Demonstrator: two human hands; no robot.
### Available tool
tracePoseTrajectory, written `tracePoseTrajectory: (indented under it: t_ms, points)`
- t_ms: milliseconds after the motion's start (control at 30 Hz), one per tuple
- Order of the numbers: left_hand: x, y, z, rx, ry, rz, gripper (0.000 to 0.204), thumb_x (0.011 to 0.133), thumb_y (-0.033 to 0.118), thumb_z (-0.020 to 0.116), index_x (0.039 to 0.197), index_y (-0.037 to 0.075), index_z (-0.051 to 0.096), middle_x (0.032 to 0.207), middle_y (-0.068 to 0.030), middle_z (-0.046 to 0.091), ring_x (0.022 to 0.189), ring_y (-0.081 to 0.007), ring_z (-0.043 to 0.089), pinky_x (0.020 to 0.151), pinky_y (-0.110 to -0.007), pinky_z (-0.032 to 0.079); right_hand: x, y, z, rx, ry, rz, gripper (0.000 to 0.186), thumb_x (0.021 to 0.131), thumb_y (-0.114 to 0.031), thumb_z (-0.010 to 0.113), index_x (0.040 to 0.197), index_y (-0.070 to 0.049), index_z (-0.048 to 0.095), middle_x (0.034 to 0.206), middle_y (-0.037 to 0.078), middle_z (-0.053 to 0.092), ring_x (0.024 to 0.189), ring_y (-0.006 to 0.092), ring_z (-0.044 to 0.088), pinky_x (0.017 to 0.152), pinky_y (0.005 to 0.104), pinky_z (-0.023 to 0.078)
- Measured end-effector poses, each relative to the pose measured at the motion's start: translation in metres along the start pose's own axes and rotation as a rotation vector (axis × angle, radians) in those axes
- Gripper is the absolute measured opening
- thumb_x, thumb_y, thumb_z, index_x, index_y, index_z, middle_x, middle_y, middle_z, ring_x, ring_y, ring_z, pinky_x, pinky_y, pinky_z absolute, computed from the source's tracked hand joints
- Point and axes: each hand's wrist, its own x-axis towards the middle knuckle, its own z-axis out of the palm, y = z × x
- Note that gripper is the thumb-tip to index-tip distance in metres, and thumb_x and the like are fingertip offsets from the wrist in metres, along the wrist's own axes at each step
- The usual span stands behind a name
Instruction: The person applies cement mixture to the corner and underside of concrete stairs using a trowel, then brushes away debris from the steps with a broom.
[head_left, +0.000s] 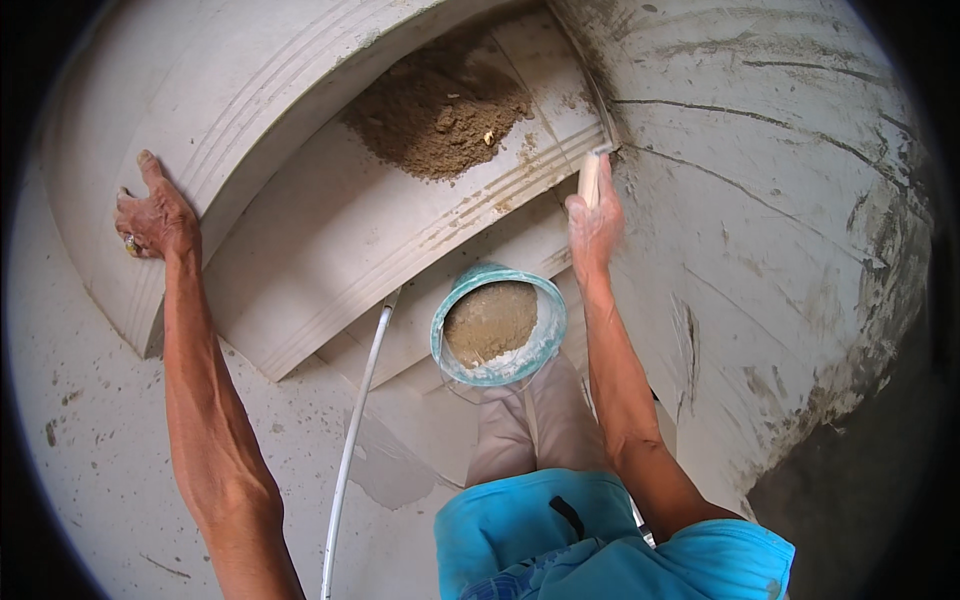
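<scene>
My left hand point(158, 215), with a ring on one finger, leans on the top of the upper pale stair step point(240, 75). Its fingers are apart and partly bent, and it holds nothing. My right hand point(597, 228) is closed round the pale handle of a trowel point(589, 180). The trowel's tip is at the corner where the middle step point(330, 240) meets the wall; its blade is mostly hidden. On that step lies a heap of damp brown mortar or sand point(445, 115). Below, in front of my legs, a teal bucket point(462, 372) contains grey-brown mix.
A grey plastered wall point(740, 220) with cracks and smears rises on the right. One thin white pole point(352, 440) leans against the steps, left of the bucket. Speckled pale floor point(110, 440) lies at the left. Brown smears mark the step's grooved edge.
</scene>
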Motion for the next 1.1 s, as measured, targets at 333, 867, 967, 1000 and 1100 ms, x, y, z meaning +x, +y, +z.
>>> tracePoseTrajectory:
  t_ms: [333, 867, 967, 1000, 1100]
  points:
    - [0.002, -0.006, 0.0, -0.005, 0.009, -0.011, 0.092, 0.086, 0.07, 0.054, 0.136, -0.006, 0.052, 0.134, -0.0272, 0.054, 0.131, -0.0399, 0.045, 0.112, -0.054, 0.025, -0.019, 0.018, -0.013, 0.036, 0.033, -0.053, 0.074, 0.069, -0.006, 0.059, 0.143, -0.004, 0.049, 0.116, 0.024, 0.064, 0.101, 0.0382, 0.064, 0.09, 0.0423, 0.049]
    - [-0.001, 0.0, -0.003, 0.022, -0.016, -0.033, 0.092, 0.085, 0.071, 0.053, 0.135, -0.006, 0.053, 0.134, -0.0286, 0.055, 0.13, -0.0406, 0.048, 0.111, -0.053, 0.03, -0.04, 0.018, -0.016, -0.138, 0.03, 0.031, 0.079, 0.07, -0.001, 0.058, 0.147, -0.01, 0.045, 0.113, 0.02, 0.063, 0.097, 0.0369, 0.063, 0.089, 0.0433, 0.048]
    - [0.005, -0.002, -0.001, -0.006, -0.044, -0.031, 0.092, 0.086, 0.07, 0.054, 0.136, -0.007, 0.052, 0.134, -0.03, 0.052, 0.132, -0.0401, 0.043, 0.111, -0.054, 0.027, -0.037, 0.037, -0.018, -0.17, 0.049, 0.07, 0.077, 0.07, -0.002, 0.058, 0.146, -0.007, 0.046, 0.109, 0.021, 0.064, 0.095, 0.0367, 0.062, 0.089, 0.0433, 0.048]
    - [0.005, -0.003, -0.001, -0.011, -0.044, -0.013, 0.092, 0.086, 0.07, 0.053, 0.136, -0.007, 0.052, 0.135, -0.0298, 0.052, 0.132, -0.04, 0.043, 0.111, -0.054, 0.027, -0.037, 0.041, -0.015, -0.171, 0.041, 0.056, 0.077, 0.07, -0.002, 0.058, 0.146, -0.008, 0.046, 0.107, 0.02, 0.063, 0.094, 0.0367, 0.062, 0.089, 0.0434, 0.048]
    - [0.001, -0.002, -0.003, -0.022, -0.028, 0.002, 0.091, 0.087, 0.069, 0.052, 0.136, -0.007, 0.051, 0.136, -0.0288, 0.051, 0.132, -0.0394, 0.042, 0.111, -0.054, 0.027, -0.029, 0.026, -0.009, -0.153, -0.075, 0.016, 0.079, 0.071, -0.002, 0.058, 0.148, -0.012, 0.044, 0.102, 0.018, 0.059, 0.092, 0.0364, 0.061, 0.085, 0.0447, 0.048]
